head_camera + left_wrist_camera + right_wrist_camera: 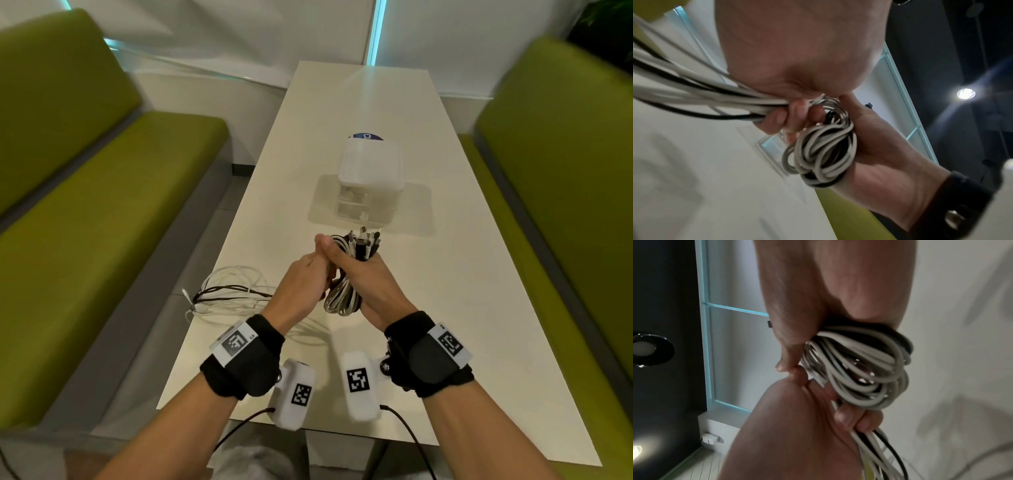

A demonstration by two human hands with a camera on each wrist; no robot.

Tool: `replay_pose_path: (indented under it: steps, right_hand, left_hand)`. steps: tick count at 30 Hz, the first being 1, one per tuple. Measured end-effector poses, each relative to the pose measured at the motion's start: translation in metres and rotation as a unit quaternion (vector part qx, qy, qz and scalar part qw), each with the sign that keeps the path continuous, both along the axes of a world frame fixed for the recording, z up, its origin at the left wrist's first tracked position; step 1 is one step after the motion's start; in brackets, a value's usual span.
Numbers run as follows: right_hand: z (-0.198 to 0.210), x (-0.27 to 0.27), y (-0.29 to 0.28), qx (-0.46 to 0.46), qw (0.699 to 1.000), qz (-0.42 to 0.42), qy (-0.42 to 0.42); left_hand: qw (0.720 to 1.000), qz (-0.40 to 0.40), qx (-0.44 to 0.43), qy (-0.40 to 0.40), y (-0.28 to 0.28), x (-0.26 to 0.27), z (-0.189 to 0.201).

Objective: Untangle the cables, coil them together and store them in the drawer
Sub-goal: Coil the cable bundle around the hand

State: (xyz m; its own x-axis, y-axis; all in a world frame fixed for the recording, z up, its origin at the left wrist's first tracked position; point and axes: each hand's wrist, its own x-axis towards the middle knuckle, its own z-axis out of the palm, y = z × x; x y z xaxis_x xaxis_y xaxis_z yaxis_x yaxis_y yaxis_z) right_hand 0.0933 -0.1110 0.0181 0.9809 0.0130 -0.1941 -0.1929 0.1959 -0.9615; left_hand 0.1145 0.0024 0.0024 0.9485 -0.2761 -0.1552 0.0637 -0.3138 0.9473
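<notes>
Both hands meet above the white table [445,308]. My right hand [359,274] grips a coil of white and black cables [342,298], and the plug ends [364,241] stick up out of the fist. In the right wrist view the coil [859,369] hangs under the right hand [838,288]. My left hand [306,277] is pressed against the right and its fingers [787,116] curl round the uncoiled strands [694,91]. Those strands trail left to a loose heap [229,294] at the table's left edge. A small white drawer box [370,171] stands farther back.
Green upholstered benches [85,240] [565,205] run along both long sides of the table. A blue round object [368,136] peeks out behind the drawer box. The loose cable heap partly overhangs the table's left edge. A white wall closes the far end.
</notes>
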Motion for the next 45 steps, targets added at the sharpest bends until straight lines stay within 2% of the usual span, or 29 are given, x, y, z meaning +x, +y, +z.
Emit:
replay_pose_path:
  steps: [2,5,9,12,15,17,20,23,26,30,31,33,35,40,45]
  right_hand:
    - [0.006,-0.001,-0.001,0.020,0.999,0.030,0.000]
    - [0.012,-0.001,-0.004,0.050,0.997,0.052,-0.001]
    - [0.006,-0.007,-0.004,0.089,0.995,0.033,0.023]
    - [0.002,-0.006,-0.004,0.070,0.997,0.015,0.041]
    - [0.000,-0.004,-0.006,0.079,0.996,0.018,0.040]
    - [0.000,-0.003,-0.009,0.132,0.991,0.019,0.032]
    - [0.001,0.000,-0.012,0.233,0.972,-0.008,0.027]
    - [0.003,0.002,-0.015,0.253,0.966,-0.038,0.022]
    - [0.007,0.003,-0.012,0.259,0.964,-0.056,0.012]
    - [0.015,0.009,-0.011,0.247,0.964,-0.095,-0.003]
    - [0.015,0.010,-0.011,0.232,0.967,-0.104,-0.006]
    - [0.013,0.013,-0.011,0.202,0.972,-0.117,-0.013]
    - [0.011,0.013,-0.010,0.185,0.974,-0.129,-0.014]
    - [0.008,0.008,-0.022,0.174,0.976,-0.131,0.003]
    - [0.007,0.006,-0.024,0.141,0.985,-0.098,-0.013]
  left_hand:
    - [1.000,-0.016,0.011,0.009,0.000,0.004,0.004]
    - [0.999,-0.039,-0.022,0.030,0.000,0.007,0.013]
    - [0.998,-0.056,-0.012,0.016,0.004,-0.002,0.015]
    - [0.995,-0.088,-0.032,0.031,0.006,-0.014,0.011]
    - [0.994,-0.105,0.008,-0.038,0.006,-0.013,0.007]
    - [0.990,-0.100,0.049,-0.086,0.010,-0.002,0.004]
    - [0.986,-0.105,0.086,-0.094,0.022,0.004,0.002]
    - [0.984,-0.116,0.094,-0.101,0.031,0.001,-0.007]
    - [0.987,-0.111,0.076,-0.087,0.034,-0.001,-0.011]
    - [0.989,-0.147,0.024,0.007,0.038,-0.005,-0.011]
    - [0.987,-0.159,0.031,0.004,0.037,-0.006,-0.009]
    - [0.978,-0.177,0.097,-0.052,0.028,-0.008,-0.009]
    - [0.971,-0.169,0.143,-0.093,0.015,-0.011,-0.011]
    - [0.965,-0.159,0.168,-0.122,0.001,-0.022,-0.023]
    - [0.932,-0.128,0.300,-0.156,0.011,-0.012,-0.022]
